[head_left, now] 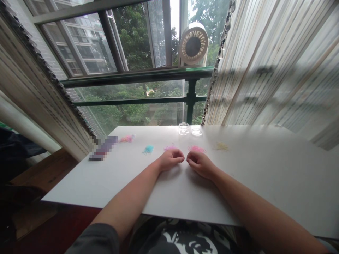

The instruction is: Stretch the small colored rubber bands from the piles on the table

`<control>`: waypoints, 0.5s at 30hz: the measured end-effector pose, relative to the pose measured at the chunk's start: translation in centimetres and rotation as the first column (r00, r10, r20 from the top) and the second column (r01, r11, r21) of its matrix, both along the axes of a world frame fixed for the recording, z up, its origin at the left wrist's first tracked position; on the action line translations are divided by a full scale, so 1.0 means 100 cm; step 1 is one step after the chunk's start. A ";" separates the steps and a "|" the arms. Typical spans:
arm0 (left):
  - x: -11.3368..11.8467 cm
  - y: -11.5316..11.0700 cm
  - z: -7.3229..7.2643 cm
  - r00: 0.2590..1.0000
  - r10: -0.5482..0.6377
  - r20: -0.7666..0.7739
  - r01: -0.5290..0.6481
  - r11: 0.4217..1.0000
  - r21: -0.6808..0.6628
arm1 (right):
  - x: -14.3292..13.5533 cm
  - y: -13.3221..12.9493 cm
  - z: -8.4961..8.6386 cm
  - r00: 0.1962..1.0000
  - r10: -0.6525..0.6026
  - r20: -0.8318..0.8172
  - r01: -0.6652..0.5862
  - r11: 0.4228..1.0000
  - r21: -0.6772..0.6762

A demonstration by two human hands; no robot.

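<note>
My left hand point(172, 159) and my right hand point(198, 163) rest low over the white table, fingertips almost meeting. Each is closed in a pinch; a tiny pale thing seems to show between them, too small to name. Just beyond my left hand lies a small purple pile point(169, 147) of thin strands that look like little rubber bands, partly hidden by it. A similar pink pile point(196, 149) sits behind my right hand. Further left is a turquoise pile point(148, 149), and to the right a yellow pile point(221, 146).
At the table's point(265, 176) far edge stand a clear round jar point(183, 129) and a clear lid point(196, 132). A mixed pink and orange heap point(127, 138) lies back left, beside a blurred-out dark object point(103, 148). A white fan point(194, 44) is by the window, between curtains.
</note>
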State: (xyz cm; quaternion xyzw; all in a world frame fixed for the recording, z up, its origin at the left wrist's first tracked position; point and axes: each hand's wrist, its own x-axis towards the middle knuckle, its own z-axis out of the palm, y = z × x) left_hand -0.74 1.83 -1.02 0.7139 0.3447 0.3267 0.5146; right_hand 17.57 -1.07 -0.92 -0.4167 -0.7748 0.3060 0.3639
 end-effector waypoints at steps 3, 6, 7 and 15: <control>0.000 0.000 0.000 1.000 -0.013 -0.009 0.013 1.000 0.013 | 0.000 0.000 0.000 1.000 0.001 0.009 -0.001 1.000 0.006; 0.000 0.001 -0.001 1.000 -0.023 -0.013 0.023 1.000 0.018 | 0.000 0.001 0.001 1.000 -0.001 0.013 0.001 1.000 0.010; 0.000 0.001 -0.001 1.000 -0.023 -0.015 0.024 1.000 0.021 | 0.000 0.001 0.001 1.000 -0.001 0.015 0.000 1.000 0.009; 0.001 0.000 -0.001 0.999 -0.026 -0.037 0.028 0.998 0.053 | -0.001 0.000 0.001 1.000 -0.009 0.019 0.009 1.000 -0.003</control>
